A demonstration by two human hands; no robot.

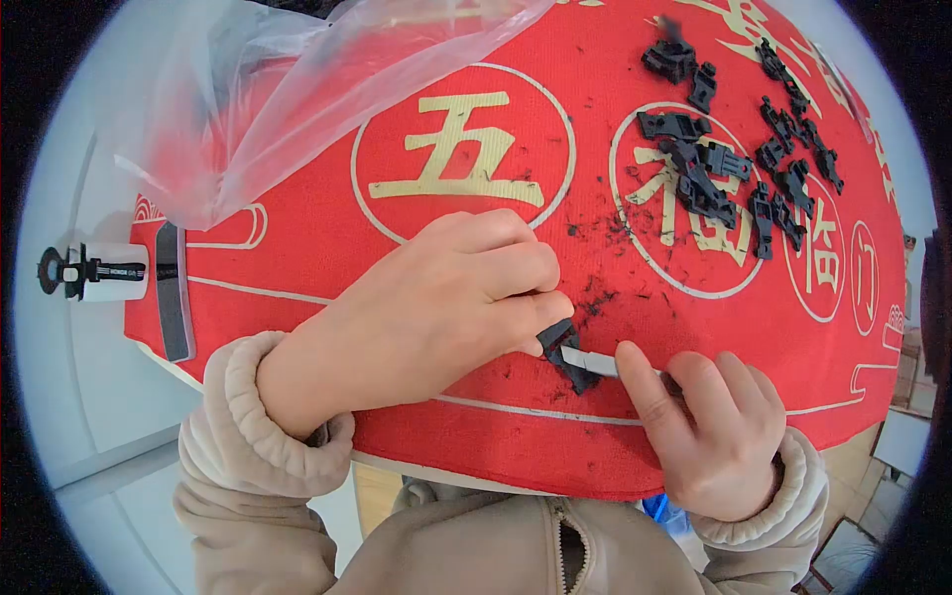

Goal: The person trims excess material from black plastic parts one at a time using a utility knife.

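1. Held piece. My left hand (426,307), fingers drawn together, pinches the upper end of a small black plastic part (575,375), which lies between my two hands just above the red cloth mat (476,446) with pale-yellow characters.
2. Blade. My right hand (714,426), closed with its index finger extended, holds a slim cutter with a flat silver blade (592,363); the blade points toward my left hand and touches the black part.
3. Loose parts. A scattered group of similar black plastic parts (706,193) lies on the mat, beyond my right hand; some touch or overlap.
4. Shavings. I see fine black shavings (595,297) on the mat just beyond the blade, between my hands and the group.
5. Margins. A clear, crumpled plastic bag (248,119) lies beyond my left hand; a white container with a black strap (114,271) stands to that hand's left, well apart from it.
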